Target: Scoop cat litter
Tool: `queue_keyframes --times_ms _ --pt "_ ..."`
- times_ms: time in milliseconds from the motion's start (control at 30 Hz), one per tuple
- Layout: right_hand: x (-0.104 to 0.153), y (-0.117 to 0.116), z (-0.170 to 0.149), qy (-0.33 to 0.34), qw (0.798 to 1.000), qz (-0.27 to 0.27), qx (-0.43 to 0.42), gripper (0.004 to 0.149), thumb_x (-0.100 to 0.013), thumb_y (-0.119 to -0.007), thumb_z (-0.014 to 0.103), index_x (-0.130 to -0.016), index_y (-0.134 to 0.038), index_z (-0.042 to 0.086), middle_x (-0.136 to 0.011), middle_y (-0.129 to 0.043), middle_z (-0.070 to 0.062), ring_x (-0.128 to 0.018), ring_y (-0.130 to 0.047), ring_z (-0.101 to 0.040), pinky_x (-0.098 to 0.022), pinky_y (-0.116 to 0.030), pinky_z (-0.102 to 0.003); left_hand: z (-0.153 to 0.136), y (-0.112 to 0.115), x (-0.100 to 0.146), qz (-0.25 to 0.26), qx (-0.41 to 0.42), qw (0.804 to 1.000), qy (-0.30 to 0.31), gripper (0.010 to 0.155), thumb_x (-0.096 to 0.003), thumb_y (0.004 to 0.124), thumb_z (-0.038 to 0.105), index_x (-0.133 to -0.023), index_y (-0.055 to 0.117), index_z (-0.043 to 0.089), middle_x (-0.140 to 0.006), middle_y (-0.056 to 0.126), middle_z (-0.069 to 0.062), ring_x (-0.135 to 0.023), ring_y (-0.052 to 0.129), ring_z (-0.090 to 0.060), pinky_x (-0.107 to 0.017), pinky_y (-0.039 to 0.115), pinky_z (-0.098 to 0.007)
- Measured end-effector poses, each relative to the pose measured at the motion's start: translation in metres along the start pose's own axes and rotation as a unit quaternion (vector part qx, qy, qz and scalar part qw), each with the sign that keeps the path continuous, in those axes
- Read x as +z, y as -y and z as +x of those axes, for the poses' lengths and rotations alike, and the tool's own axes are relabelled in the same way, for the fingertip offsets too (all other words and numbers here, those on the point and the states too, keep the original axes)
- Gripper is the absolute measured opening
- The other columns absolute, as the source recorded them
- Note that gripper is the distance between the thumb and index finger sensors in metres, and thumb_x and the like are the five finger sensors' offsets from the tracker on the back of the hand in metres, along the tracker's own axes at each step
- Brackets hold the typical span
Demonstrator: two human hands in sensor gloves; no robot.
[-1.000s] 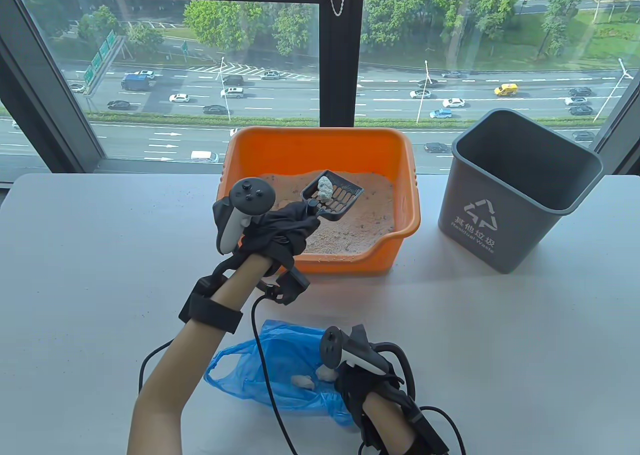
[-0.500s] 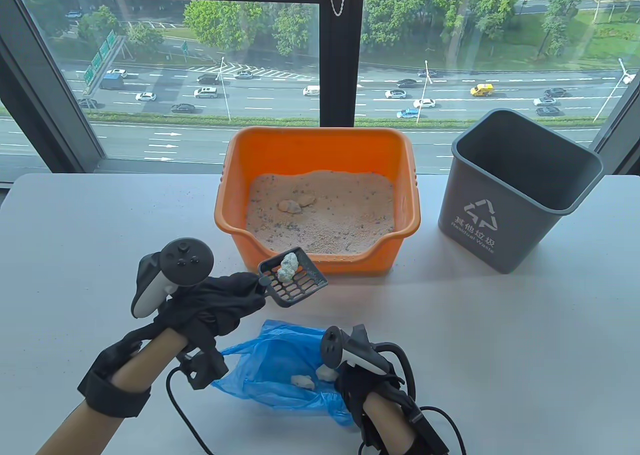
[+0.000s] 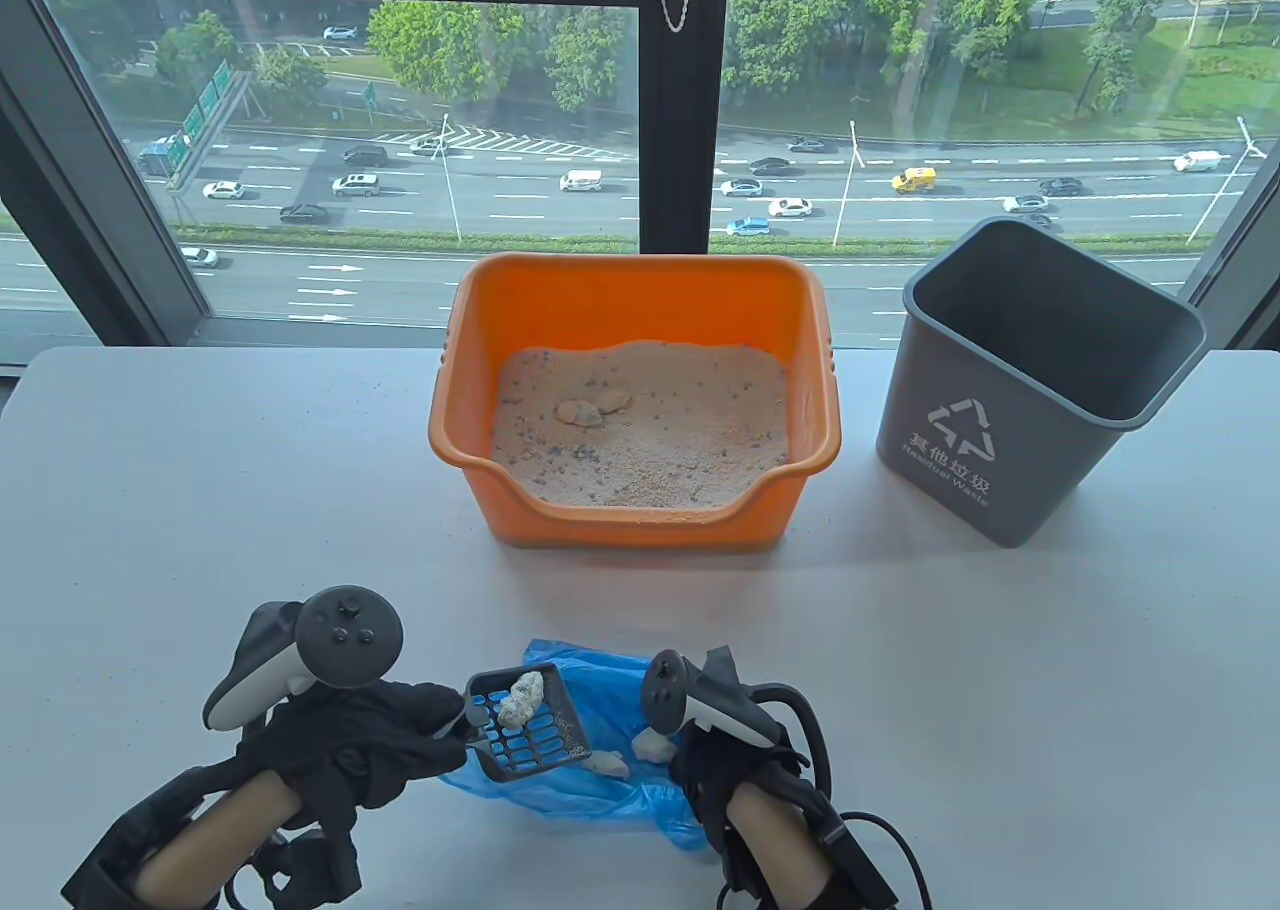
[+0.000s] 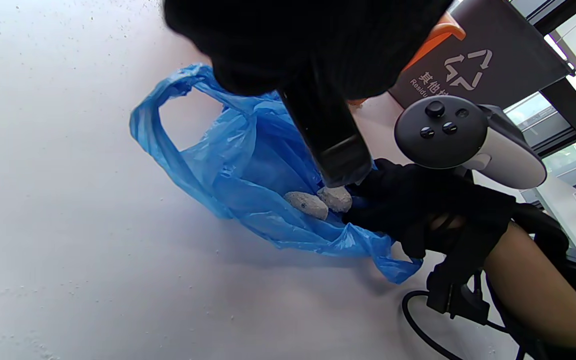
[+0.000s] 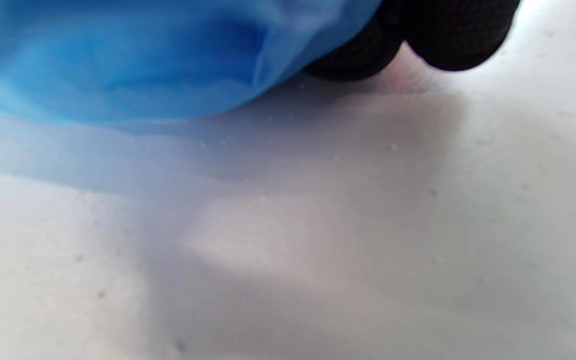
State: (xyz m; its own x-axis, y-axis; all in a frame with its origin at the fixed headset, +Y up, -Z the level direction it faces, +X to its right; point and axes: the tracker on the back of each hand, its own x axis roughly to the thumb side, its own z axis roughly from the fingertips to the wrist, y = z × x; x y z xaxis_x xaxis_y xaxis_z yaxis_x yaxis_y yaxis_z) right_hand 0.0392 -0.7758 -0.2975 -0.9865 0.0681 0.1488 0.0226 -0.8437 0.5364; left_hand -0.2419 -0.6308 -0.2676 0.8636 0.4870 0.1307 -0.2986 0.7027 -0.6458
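One scoop, carrying one clump, is hovering over one blue bag at lower centre; left hand fingers are curling round its handle. Right hand fingers are pinching the bag edge. Two clumps are lying inside. One orange litter tray and one grey bin are standing apart at upper frame, bare surface between.

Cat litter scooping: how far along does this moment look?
Done: two clumps already lie in the blue bag. In hand: the left hand holds the scoop over the bag with another clump; the right hand holds the bag's edge. Left: tipping it in, and lumps remaining in the orange litter box.
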Motion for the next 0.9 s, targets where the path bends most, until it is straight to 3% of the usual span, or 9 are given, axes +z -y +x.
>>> queue_keyframes --times_ms 300,433,633,900 --pt "0.000 0.000 0.000 0.000 1.000 0.000 0.001 0.072 -0.041 -0.079 0.031 -0.099 -0.037 0.018 -0.090 -0.050 -0.026 -0.051 -0.080 -0.015 -0.042 -0.073 -0.040 0.038 0.010 -0.045 -0.039 -0.111 0.990 -0.080 0.058 -0.0529 0.081 0.042 -0.100 0.070 0.008 -0.056 0.096 -0.008 -0.008 0.092 -0.005 -0.001 0.081 -0.019" --pt "0.000 0.000 0.000 0.000 1.000 0.000 0.001 0.072 -0.041 -0.079 0.031 -0.099 -0.037 0.018 -0.090 -0.049 -0.026 -0.051 -0.080 -0.015 -0.042 -0.073 -0.040 0.058 0.010 -0.055 -0.030 -0.144 0.984 -0.103 0.059 -0.0537 0.079 0.044 -0.101 0.069 0.009 -0.054 0.096 -0.007 -0.008 0.092 -0.003 -0.002 0.081 -0.018" --pt "0.000 0.000 0.001 0.000 1.000 0.000 0.004 0.072 -0.041 -0.079 0.030 -0.099 -0.037 0.018 -0.090 -0.050 -0.026 -0.050 -0.080 -0.016 -0.042 -0.073 -0.040 0.063 -0.003 -0.050 -0.018 -0.152 0.980 -0.127 0.060 -0.0537 0.079 0.043 -0.101 0.068 0.008 -0.055 0.096 -0.008 -0.009 0.092 -0.005 -0.004 0.081 -0.020" --pt "0.000 0.000 0.002 0.000 1.000 -0.001 0.005 0.072 -0.041 -0.078 0.030 -0.099 -0.037 0.017 -0.090 -0.050 -0.026 -0.050 -0.080 -0.016 -0.042 -0.073 -0.040 0.037 -0.007 -0.020 -0.010 -0.100 0.987 -0.124 0.061 -0.0527 0.080 0.043 -0.101 0.068 0.008 -0.056 0.095 -0.008 -0.010 0.093 -0.006 -0.005 0.081 -0.021"
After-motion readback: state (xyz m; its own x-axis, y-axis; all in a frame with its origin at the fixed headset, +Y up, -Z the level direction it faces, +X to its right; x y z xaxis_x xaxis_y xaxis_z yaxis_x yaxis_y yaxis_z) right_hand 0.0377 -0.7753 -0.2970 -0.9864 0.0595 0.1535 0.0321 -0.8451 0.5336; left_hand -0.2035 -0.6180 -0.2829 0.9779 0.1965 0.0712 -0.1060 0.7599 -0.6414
